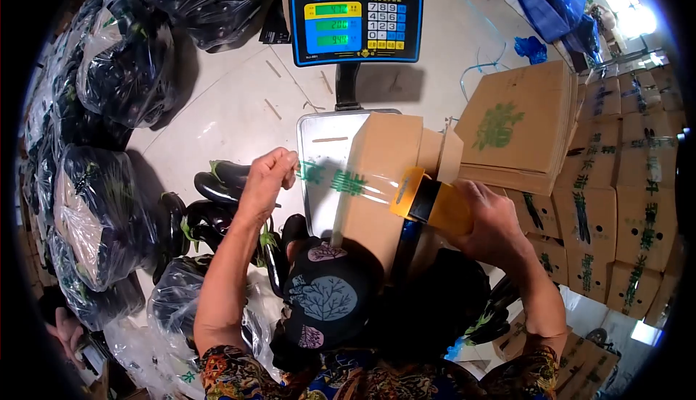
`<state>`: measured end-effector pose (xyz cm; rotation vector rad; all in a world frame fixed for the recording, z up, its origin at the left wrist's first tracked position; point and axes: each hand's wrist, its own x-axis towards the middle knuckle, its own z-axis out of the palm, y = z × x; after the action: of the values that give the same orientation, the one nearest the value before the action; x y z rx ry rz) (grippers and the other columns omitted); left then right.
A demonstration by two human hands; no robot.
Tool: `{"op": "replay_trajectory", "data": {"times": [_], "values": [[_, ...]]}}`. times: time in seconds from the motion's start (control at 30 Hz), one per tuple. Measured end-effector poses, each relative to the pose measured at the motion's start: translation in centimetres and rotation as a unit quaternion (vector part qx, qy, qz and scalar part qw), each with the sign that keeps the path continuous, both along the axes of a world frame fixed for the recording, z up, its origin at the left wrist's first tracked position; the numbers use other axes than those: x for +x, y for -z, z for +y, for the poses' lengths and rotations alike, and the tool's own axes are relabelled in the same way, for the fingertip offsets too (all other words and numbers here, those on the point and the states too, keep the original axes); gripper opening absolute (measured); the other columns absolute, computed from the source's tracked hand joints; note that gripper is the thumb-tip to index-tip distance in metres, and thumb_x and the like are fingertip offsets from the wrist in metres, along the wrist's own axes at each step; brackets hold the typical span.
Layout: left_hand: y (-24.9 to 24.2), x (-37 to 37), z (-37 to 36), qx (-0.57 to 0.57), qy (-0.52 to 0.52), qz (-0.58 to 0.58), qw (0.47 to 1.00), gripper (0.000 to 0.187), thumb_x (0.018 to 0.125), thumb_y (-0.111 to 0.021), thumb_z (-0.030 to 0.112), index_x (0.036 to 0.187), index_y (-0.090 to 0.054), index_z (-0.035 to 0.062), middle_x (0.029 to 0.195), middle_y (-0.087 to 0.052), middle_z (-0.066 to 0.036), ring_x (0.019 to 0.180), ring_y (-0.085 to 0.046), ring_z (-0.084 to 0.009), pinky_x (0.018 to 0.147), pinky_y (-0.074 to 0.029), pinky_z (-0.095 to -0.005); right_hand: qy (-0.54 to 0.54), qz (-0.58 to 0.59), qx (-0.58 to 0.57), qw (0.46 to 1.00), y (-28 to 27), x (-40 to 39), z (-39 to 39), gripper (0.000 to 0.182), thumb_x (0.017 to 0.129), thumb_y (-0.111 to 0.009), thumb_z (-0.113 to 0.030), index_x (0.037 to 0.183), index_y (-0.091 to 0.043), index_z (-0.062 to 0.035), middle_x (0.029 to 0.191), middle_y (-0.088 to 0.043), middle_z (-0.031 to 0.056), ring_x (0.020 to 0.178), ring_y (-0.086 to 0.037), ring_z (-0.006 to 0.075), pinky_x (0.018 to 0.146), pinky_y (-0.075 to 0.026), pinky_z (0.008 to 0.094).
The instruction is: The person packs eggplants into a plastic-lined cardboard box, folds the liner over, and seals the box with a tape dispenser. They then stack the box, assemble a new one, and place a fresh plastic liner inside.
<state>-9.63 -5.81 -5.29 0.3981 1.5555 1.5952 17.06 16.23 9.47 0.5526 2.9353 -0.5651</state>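
Observation:
My right hand (493, 219) is wrapped round a yellow tape dispenser (444, 208) with a black band. A strip of clear packing tape (341, 180) with green lettering stretches from it to my left hand (272, 175), whose closed fingers pinch the tape's loose end. The strip runs over an upright cardboard box (370, 215), with a raised flap beside the dispenser. That box stands on the metal platform (310, 215) of a scale. Dark fabric with tree prints (326, 295) hides its near end.
A lit scale display (357, 27) rises behind the platform. Loose eggplants (210, 186) and bagged eggplants (127, 63) lie on the left. Flattened cartons (515, 125) lean at the right, before stacked printed boxes (591, 204). A blue bag (547, 1) is at the back right.

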Motion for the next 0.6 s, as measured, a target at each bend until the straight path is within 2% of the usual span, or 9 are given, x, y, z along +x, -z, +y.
{"op": "replay_trajectory", "data": {"times": [0.07, 0.17, 0.27, 0.3, 0.4, 0.43, 0.6], "values": [[0.2, 0.5, -0.3, -0.031, 0.007, 0.032, 0.999, 0.032, 0.096, -0.056, 0.032, 0.077, -0.051, 0.0081, 0.068, -0.045, 0.004, 0.065, -0.040, -0.0078, 0.063, -0.036, -0.0236, -0.011, 0.011, 0.008, 1.000, 0.2, -0.5, -0.1, 0.057, 0.069, -0.079, -0.021, 0.115, -0.051, -0.0045, 0.097, -0.063, 0.0180, 0.083, -0.065, 0.0393, 0.069, -0.054, 0.0464], [1.1, 1.0, -0.5, -0.076, 0.032, 0.096, 0.992, 0.031, 0.094, -0.056, 0.035, 0.080, -0.053, 0.0070, 0.076, -0.050, 0.003, 0.071, -0.045, -0.0089, 0.067, -0.039, -0.0247, -0.014, 0.011, 0.004, 1.000, 0.1, -0.8, -0.1, 0.057, 0.068, -0.080, -0.021, 0.114, -0.052, -0.0047, 0.095, -0.063, 0.0182, 0.083, -0.065, 0.0390, 0.069, -0.054, 0.0459], [2.7, 2.1, 0.3, -0.056, -0.054, 0.140, 0.987, 0.032, 0.094, -0.056, 0.036, 0.081, -0.053, 0.0064, 0.078, -0.051, 0.002, 0.070, -0.046, -0.0092, 0.065, -0.040, -0.0265, -0.011, 0.001, -0.002, 1.000, 0.0, -1.1, 0.0, 0.055, 0.069, -0.080, -0.021, 0.113, -0.052, -0.0048, 0.094, -0.063, 0.0179, 0.083, -0.065, 0.0387, 0.068, -0.054, 0.0453], [1.6, 2.1, 0.3, -0.084, -0.020, 0.076, 0.993, 0.029, 0.096, -0.055, 0.031, 0.081, -0.053, 0.0055, 0.073, -0.048, 0.001, 0.066, -0.046, -0.0094, 0.061, -0.039, -0.0258, -0.007, -0.002, -0.007, 1.000, 0.0, -1.2, 0.0, 0.055, 0.069, -0.080, -0.022, 0.113, -0.053, -0.0048, 0.094, -0.063, 0.0178, 0.082, -0.065, 0.0385, 0.068, -0.054, 0.0450], [2.7, 2.9, 1.0, -0.039, -0.070, 0.035, 0.996, 0.027, 0.098, -0.054, 0.025, 0.080, -0.053, 0.0052, 0.066, -0.045, 0.002, 0.059, -0.042, -0.0078, 0.055, -0.035, -0.0230, -0.001, -0.012, -0.012, 1.000, 0.0, -1.4, 0.0, 0.055, 0.070, -0.080, -0.022, 0.114, -0.053, -0.0047, 0.094, -0.063, 0.0172, 0.082, -0.065, 0.0379, 0.067, -0.053, 0.0444], [2.5, 3.0, 1.1, -0.058, -0.079, 0.052, 0.994, 0.026, 0.098, -0.054, 0.023, 0.079, -0.052, 0.0050, 0.061, -0.041, 0.004, 0.054, -0.037, -0.0056, 0.051, -0.030, -0.0213, -0.001, -0.014, -0.012, 1.000, 0.0, -1.4, 0.0, 0.055, 0.070, -0.080, -0.022, 0.114, -0.053, -0.0046, 0.094, -0.063, 0.0170, 0.082, -0.065, 0.0377, 0.067, -0.053, 0.0442], [1.0, 3.5, 1.0, -0.079, -0.136, 0.142, 0.977, 0.025, 0.097, -0.053, 0.019, 0.079, -0.055, 0.0029, 0.058, -0.040, 0.005, 0.052, -0.035, -0.0042, 0.048, -0.030, -0.0227, 0.008, -0.011, -0.025, 1.000, 0.1, -1.0, 0.1, 0.057, 0.070, -0.080, -0.024, 0.116, -0.052, -0.0048, 0.093, -0.063, 0.0160, 0.082, -0.065, 0.0368, 0.067, -0.052, 0.0441]]}}
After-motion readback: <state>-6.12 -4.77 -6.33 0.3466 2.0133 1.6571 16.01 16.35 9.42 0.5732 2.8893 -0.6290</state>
